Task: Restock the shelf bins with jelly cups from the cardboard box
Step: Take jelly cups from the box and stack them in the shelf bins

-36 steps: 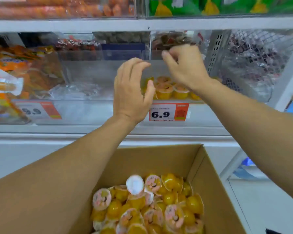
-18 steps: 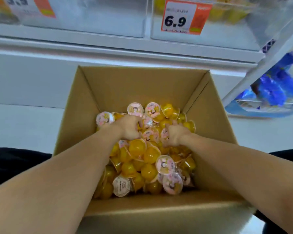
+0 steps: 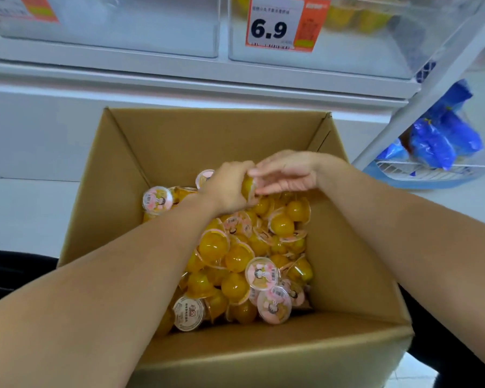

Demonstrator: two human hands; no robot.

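While you lean over the open cardboard box (image 3: 213, 135), both of your hands meet above the far part of the pile of jelly cups (image 3: 252, 253) inside it. Your left hand (image 3: 230, 186) is curled into a loose fist, its fingers (image 3: 237, 170) wrapped round at least one yellow jelly cup (image 3: 248, 186) whose rim shows at the thumb side; how many cups sit inside the fist cannot be told. Your right hand (image 3: 289, 172) lies just beside it, fingers nearly straight and stretched toward the left hand, the tips touching that held cup or the left knuckles; which of the two is hard to tell. The right hand has nothing clasped in it that shows.

The loose cups fill the bottom of the box in a heap, most lying on their sides or upside down with the yellow jelly showing, a few turned up with pink-and-white printed lids. Beyond the box, at the top of the view, the clear shelf bin (image 3: 347, 60) carries a price tag (image 3: 280, 23) reading 6.9, and some yellow cups already stand in it behind the tag. A second clear bin (image 3: 123, 29) sits to its left. Blue packets (image 3: 443, 141) lie in a wire basket (image 3: 420, 169) to the right.
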